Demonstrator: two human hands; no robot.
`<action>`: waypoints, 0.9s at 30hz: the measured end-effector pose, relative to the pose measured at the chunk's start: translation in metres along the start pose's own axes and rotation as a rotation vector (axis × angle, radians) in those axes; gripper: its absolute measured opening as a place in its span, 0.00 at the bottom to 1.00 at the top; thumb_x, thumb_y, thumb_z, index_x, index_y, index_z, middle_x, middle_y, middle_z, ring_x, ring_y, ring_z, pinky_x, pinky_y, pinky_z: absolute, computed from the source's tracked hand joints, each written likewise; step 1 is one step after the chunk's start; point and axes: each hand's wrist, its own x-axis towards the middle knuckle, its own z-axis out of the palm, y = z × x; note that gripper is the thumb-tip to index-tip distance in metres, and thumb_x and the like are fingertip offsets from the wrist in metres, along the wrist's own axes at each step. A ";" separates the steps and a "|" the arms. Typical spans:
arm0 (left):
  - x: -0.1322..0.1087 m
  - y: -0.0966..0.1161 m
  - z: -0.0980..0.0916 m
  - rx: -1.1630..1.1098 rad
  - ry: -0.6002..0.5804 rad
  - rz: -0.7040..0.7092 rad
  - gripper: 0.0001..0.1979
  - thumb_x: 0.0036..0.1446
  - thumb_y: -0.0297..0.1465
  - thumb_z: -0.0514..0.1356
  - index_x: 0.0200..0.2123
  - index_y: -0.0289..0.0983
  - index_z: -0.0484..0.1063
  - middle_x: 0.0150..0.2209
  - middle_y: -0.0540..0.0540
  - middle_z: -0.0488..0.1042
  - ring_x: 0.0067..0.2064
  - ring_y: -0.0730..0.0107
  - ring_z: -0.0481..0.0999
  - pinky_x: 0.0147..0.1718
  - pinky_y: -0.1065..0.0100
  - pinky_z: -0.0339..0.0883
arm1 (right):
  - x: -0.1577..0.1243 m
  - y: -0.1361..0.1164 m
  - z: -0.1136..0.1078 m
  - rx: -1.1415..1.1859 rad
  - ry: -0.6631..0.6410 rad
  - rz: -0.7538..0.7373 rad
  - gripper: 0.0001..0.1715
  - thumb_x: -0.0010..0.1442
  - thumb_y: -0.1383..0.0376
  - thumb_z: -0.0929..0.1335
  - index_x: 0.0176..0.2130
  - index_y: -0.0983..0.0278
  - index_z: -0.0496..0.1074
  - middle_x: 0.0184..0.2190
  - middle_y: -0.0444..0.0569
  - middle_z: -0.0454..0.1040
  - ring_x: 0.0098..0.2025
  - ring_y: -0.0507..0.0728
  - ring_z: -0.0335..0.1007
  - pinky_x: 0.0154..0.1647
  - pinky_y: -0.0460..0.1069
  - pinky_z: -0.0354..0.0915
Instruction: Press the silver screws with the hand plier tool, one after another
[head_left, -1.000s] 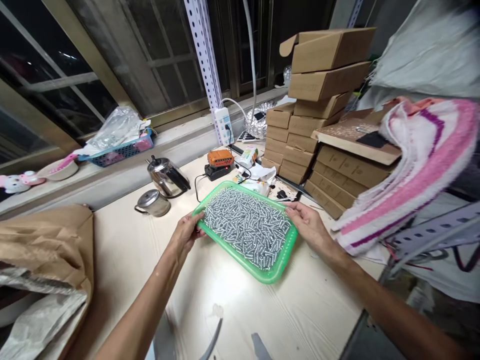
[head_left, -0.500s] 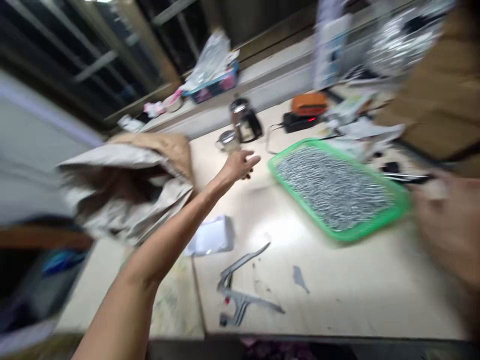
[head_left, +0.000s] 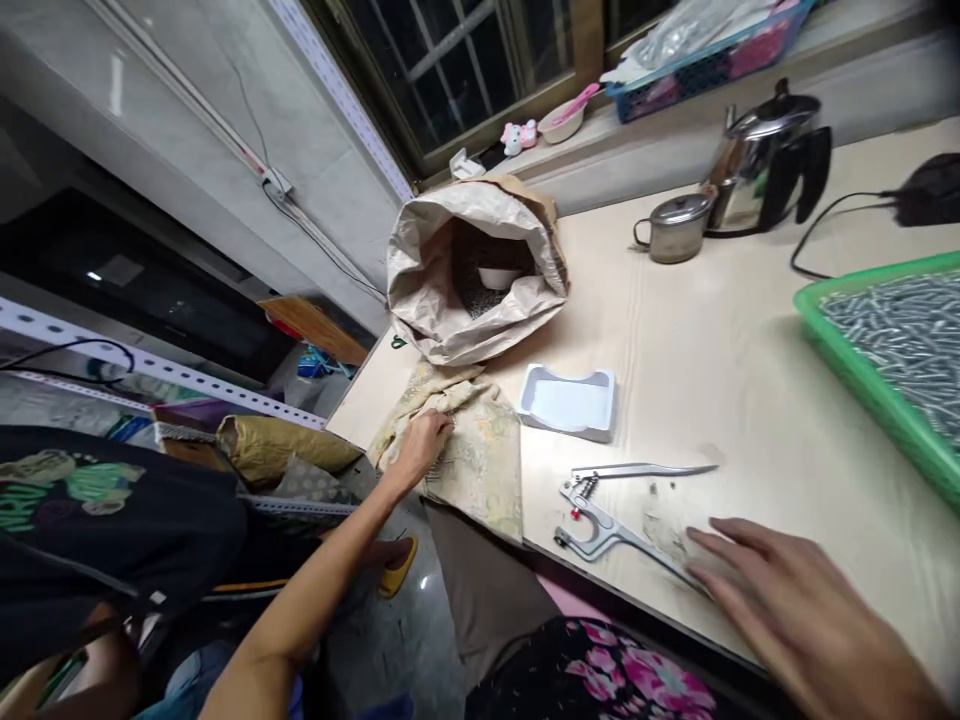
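My left hand (head_left: 421,446) is closed on a patterned beige cloth (head_left: 480,455) spread over the table's left corner. Small dark marks or bits show on the cloth just below the fingers; they are too small to name. My right hand (head_left: 795,590) is open, fingers stretched out, over the front of the table. Its fingertips are at the lower handle end of metal snap-fastener pliers (head_left: 600,530), which lie with jaws to the left and handles spread. Between the cloth and the pliers' far side sits a shallow white plastic tray (head_left: 570,402).
An open paper sack (head_left: 480,340) holds small dark pieces and a white scoop or bowl (head_left: 499,278). Farther right are a lidded metal cup (head_left: 675,230), a kettle (head_left: 757,180) and a green tray (head_left: 870,385) of metal nails or screws. A seated person (head_left: 112,520) is at left.
The view has swung left. My left hand has gone from near the metal cup down to the cloth. My right hand has moved from beside the green tray to the pliers' handles.
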 end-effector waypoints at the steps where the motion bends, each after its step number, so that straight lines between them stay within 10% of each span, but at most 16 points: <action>1: -0.004 -0.007 0.005 0.015 -0.003 -0.004 0.10 0.61 0.28 0.57 0.35 0.36 0.79 0.38 0.42 0.76 0.40 0.63 0.74 0.41 0.66 0.63 | 0.002 -0.003 0.015 -0.009 -0.011 -0.046 0.20 0.69 0.53 0.59 0.52 0.56 0.73 0.48 0.52 0.75 0.50 0.63 0.71 0.54 0.58 0.65; 6: -0.004 -0.023 0.020 0.102 -0.010 0.033 0.13 0.65 0.30 0.52 0.39 0.36 0.77 0.43 0.40 0.74 0.46 0.60 0.72 0.44 0.64 0.63 | 0.006 -0.014 0.060 -0.063 -0.045 -0.137 0.19 0.68 0.55 0.61 0.52 0.58 0.72 0.47 0.53 0.75 0.48 0.62 0.72 0.49 0.56 0.66; 21: 0.021 -0.034 0.021 0.065 -0.014 0.138 0.07 0.60 0.28 0.53 0.35 0.35 0.71 0.40 0.39 0.74 0.44 0.58 0.73 0.46 0.63 0.64 | 0.022 -0.022 0.059 -0.260 -0.244 -0.016 0.13 0.69 0.63 0.60 0.39 0.62 0.72 0.34 0.51 0.72 0.38 0.59 0.63 0.40 0.53 0.58; 27: -0.019 0.021 0.023 -0.512 -0.033 0.079 0.15 0.55 0.39 0.59 0.40 0.35 0.76 0.37 0.43 0.77 0.30 0.66 0.74 0.33 0.66 0.68 | 0.029 -0.023 0.056 -0.257 -0.263 -0.033 0.12 0.69 0.67 0.60 0.35 0.64 0.69 0.31 0.48 0.69 0.35 0.56 0.61 0.39 0.52 0.55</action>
